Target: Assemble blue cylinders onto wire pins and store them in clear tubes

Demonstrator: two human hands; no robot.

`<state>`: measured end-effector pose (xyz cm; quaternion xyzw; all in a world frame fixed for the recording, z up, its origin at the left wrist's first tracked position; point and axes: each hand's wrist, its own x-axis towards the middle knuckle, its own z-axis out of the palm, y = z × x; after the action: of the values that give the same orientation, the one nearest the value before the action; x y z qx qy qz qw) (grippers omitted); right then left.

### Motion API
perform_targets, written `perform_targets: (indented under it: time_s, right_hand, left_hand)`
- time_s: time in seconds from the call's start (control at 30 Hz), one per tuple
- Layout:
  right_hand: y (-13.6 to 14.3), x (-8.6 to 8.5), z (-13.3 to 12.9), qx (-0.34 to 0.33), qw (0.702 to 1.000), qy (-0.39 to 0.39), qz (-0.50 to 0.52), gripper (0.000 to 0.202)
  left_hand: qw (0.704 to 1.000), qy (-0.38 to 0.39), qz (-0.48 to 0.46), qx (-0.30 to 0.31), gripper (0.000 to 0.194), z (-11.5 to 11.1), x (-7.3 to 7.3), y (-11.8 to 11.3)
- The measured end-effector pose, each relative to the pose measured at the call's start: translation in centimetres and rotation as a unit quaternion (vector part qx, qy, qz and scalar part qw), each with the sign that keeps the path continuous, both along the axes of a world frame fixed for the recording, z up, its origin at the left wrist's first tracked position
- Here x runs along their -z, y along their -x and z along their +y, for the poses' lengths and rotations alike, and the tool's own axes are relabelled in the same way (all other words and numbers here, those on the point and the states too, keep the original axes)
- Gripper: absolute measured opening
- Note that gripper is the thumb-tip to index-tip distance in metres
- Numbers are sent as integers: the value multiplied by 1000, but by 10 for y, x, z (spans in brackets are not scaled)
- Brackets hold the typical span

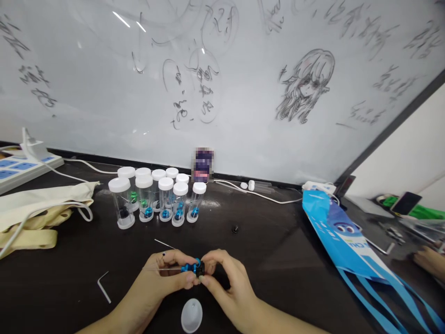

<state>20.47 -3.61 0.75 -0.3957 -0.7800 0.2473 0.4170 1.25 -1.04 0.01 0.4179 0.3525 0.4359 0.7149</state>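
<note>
My left hand is closed on a small shiny blue-and-black part, pinched between thumb and fingers. A thin metal rod runs from the blue end back across my left palm. My right hand pinches the black end of the same part. Its exact kind is too small to tell. Below the hands lies a white translucent oval cup or cap. An L-shaped hex key rests to the left, and another thin metal rod lies just beyond my left hand.
Several clear tubes with white caps stand at the back, holding blue, green and black parts. A small black piece lies ahead. Cloth bag and power strip sit left; a blue bag and another person's hand are right.
</note>
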Motion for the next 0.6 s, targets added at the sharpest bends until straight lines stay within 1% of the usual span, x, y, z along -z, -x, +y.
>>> perform_targets:
  time_s: [0.13, 0.3, 0.6]
  right_hand:
    - [0, 1, 1, -2, 1000, -7, 2, 8]
    - [0, 0, 0, -3, 1000, -5, 0, 7]
    - [1, -4, 0, 11, 1000, 10, -24, 9]
  left_hand:
    - [1000, -10, 2, 9, 18, 1, 0, 0]
    - [1000, -16, -1, 14, 18, 3, 4, -1]
    - [1000, -14, 2, 17, 19, 2, 5, -1]
